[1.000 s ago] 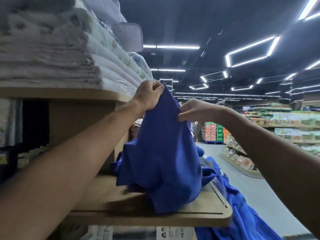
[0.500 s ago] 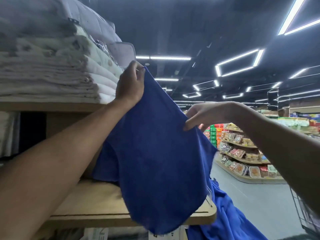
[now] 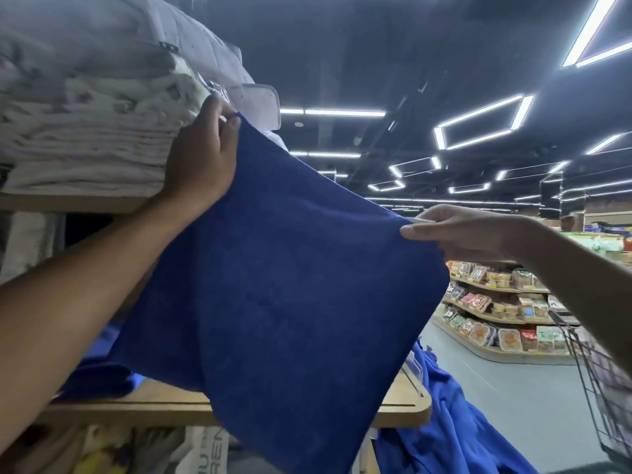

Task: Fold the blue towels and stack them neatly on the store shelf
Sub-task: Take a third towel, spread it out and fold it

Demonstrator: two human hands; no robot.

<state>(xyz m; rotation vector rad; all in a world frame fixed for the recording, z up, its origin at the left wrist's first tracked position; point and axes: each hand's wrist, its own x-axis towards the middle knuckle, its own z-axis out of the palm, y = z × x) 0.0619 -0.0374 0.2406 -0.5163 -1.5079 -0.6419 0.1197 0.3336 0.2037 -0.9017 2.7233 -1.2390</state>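
At the far left a stack of pale folded linens lies on an upper shelf board. Just in front of that stack the left hand is raised, its fingers curled tight round the top left corner of a blue towel. The towel hangs spread out between the two hands, tilted so that its top edge slopes down to the right. It is held in the air in front of a lower wooden shelf, and its bottom edge drops past the front of that shelf. More blue cloth lies on the shelf behind the left forearm, and another blue piece hangs off the shelf's right end. Right of the towel, the right hand pinches the top right corner between thumb and fingers. Beyond it, across the aisle, stand racks of packaged food, and a wire cart shows at the right edge.
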